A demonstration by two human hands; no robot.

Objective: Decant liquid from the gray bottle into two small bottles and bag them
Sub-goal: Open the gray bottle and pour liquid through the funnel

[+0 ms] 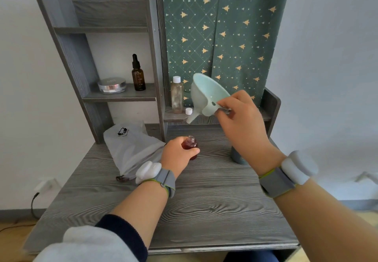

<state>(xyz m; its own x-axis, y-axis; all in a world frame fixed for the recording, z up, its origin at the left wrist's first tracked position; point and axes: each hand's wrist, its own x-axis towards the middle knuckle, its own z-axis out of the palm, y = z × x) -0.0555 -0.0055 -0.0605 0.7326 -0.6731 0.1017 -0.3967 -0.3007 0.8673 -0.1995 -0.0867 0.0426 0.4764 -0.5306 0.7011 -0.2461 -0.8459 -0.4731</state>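
Here, left hand (176, 156) grips small bottle (190, 144), right hand (243, 124) pinches funnel (205, 95); bag logo (123, 132) illegible.

Nothing reads cleanly. Left of centre, the lid of the silver tin (111, 85) bears faint letters, possibly "AKF" but too blurred to be sure. Below it, the white bag (131, 149) carries a black logo over a line of print too small to read.

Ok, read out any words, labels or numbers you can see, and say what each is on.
Nothing can be quoted.
Round silver tin: faint letters on the lid, too blurred to read.
White bag: black logo with small print under it, too small to read.
Amber dropper bottle: scale marks down the side, no legible digits.
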